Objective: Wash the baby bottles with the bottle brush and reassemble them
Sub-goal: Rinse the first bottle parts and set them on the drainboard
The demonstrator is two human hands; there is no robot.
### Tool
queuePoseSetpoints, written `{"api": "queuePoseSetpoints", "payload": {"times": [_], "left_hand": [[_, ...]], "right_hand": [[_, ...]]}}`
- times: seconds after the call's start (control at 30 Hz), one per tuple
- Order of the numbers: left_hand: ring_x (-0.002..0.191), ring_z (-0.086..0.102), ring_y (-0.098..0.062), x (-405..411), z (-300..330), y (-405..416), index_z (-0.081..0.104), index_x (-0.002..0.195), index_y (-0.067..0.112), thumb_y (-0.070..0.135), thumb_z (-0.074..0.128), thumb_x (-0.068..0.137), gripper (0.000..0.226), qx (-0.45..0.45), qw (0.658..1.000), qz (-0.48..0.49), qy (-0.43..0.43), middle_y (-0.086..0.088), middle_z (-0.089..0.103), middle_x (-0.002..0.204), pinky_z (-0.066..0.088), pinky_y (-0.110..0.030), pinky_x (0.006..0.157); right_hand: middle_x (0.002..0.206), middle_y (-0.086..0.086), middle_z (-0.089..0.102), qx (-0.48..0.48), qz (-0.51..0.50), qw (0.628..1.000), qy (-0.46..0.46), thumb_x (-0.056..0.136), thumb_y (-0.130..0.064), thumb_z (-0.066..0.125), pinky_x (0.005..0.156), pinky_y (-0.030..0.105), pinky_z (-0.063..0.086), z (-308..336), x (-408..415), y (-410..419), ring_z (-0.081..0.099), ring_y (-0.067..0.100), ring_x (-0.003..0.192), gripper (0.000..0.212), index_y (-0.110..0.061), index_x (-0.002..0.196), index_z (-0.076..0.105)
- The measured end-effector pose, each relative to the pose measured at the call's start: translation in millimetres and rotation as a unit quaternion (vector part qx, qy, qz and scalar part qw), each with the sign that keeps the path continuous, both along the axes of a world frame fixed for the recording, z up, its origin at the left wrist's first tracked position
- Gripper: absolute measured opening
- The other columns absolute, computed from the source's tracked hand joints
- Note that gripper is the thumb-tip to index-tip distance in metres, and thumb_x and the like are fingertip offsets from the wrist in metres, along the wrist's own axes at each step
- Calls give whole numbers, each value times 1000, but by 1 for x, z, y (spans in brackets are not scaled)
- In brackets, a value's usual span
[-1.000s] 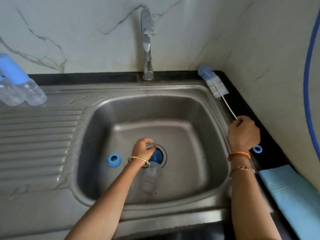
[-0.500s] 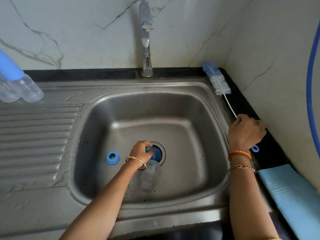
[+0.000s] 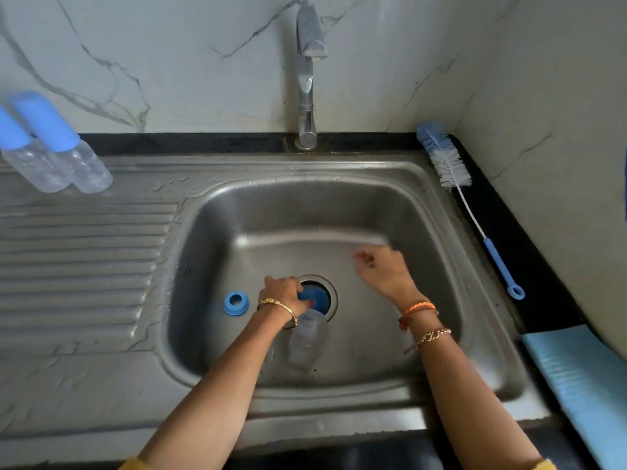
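In the sink (image 3: 424, 212), the left hand (image 3: 281, 293) has its fingers curled round a blue cap (image 3: 317, 298) over the drain, with a clear bottle (image 3: 307, 340) lying just beside it. The right hand (image 3: 383, 271) hovers over the sink floor, fingers loosely curled and holding nothing. The bottle brush (image 3: 451, 167) lies on the bench right of the sink, and two capped bottles (image 3: 57, 154) lie on the drainboard to its left.

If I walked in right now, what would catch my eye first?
Two bare arms reach into the steel sink: the left hand grips a blue cap over the drain, above a clear bottle lying in the basin, while the right hand hovers empty. A bottle brush lies on the black counter at right, and two blue-capped bottles lie at far left.
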State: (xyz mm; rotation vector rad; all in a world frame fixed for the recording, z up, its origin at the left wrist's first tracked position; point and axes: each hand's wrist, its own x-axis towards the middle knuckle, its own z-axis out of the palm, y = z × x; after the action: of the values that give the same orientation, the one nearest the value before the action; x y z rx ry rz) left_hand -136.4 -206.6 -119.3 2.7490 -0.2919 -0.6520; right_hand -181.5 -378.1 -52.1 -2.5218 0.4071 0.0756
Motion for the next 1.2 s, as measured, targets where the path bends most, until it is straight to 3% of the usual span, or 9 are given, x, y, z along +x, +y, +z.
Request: {"api": "queuePoseSetpoints", "payload": {"times": [0.1, 0.2, 0.3, 0.47, 0.57, 0.77, 0.87, 1.03, 1.2], "left_hand": [[117, 38, -26, -2, -1, -2, 56, 118, 15, 49, 54, 86, 46, 80, 995, -46, 39, -7, 60, 113, 40, -32, 87], [122, 37, -28, -3, -10, -3, 54, 122, 11, 40, 48, 93, 42, 104, 990, -62, 78, -11, 56, 121, 38, -34, 94], [122, 44, -31, -3, -13, -4, 53, 127, 9, 21, 48, 92, 37, 81, 990, -45, 104, -15, 55, 127, 41, -34, 98], [114, 56, -27, 2, -7, -3, 60, 120, 6, 14, 57, 86, 35, -26, 989, 8, 147, -12, 60, 124, 44, -35, 99], [121, 51, -25, -1, 2, -2, 56, 125, 4, 6, 58, 87, 38, -87, 974, 27, 209, -9, 55, 131, 38, -32, 105], [98, 59, -25, -4, 33, 4, 57, 120, -1, -11, 34, 90, 39, -305, 889, 125, 318, -12, 61, 113, 49, -19, 70], [90, 58, -17, 2, 45, 15, 62, 99, 17, 24, 45, 96, 19, -418, 820, 168, 354, -2, 63, 104, 51, -25, 69], [98, 53, -13, 1, 41, 0, 48, 122, 15, 10, 80, 69, 62, -420, 900, 64, 100, 0, 57, 106, 47, -24, 85], [90, 55, -12, 21, 50, -8, 45, 110, 21, 9, 83, 51, 70, -516, 839, 171, -10, 4, 57, 99, 47, -25, 83]], "right_hand": [[130, 9, 54, 5, 122, 976, 183, 87, -20, 59, 90, 25, 41, -33, 2, 29, 53, 23, 112, 47, -14, 132, 48], [132, 13, 51, 75, 129, 963, 226, 87, -26, 60, 74, 19, 44, -58, -1, 43, 52, 18, 95, 53, -13, 136, 43], [133, 13, 50, 63, 140, 958, 243, 90, -28, 55, 90, 26, 43, -70, -3, 47, 51, 25, 115, 49, -10, 135, 45], [80, 9, 57, 192, 40, 946, 258, 89, -21, 59, 71, 29, 50, -85, -4, 43, 57, 23, 80, 22, 0, 97, 61], [78, 6, 55, 302, -39, 912, 276, 90, -13, 58, 71, 30, 55, -87, -4, 36, 57, 16, 74, 13, -2, 95, 57], [86, 10, 57, 475, -129, 831, 259, 94, -13, 52, 53, 26, 57, -70, -5, 19, 56, 14, 77, 14, 0, 94, 57], [93, 10, 58, 524, -175, 808, 205, 94, -26, 51, 51, 24, 56, -64, -2, 13, 58, 14, 77, 23, -5, 102, 56], [88, 7, 65, 529, -146, 816, 180, 94, -41, 48, 49, 17, 51, -49, 15, 27, 66, 7, 59, 37, -9, 109, 60], [82, 4, 60, 445, -100, 885, 88, 95, -35, 49, 57, 21, 55, -4, 59, 33, 59, 14, 65, 26, -11, 104, 55]]}}
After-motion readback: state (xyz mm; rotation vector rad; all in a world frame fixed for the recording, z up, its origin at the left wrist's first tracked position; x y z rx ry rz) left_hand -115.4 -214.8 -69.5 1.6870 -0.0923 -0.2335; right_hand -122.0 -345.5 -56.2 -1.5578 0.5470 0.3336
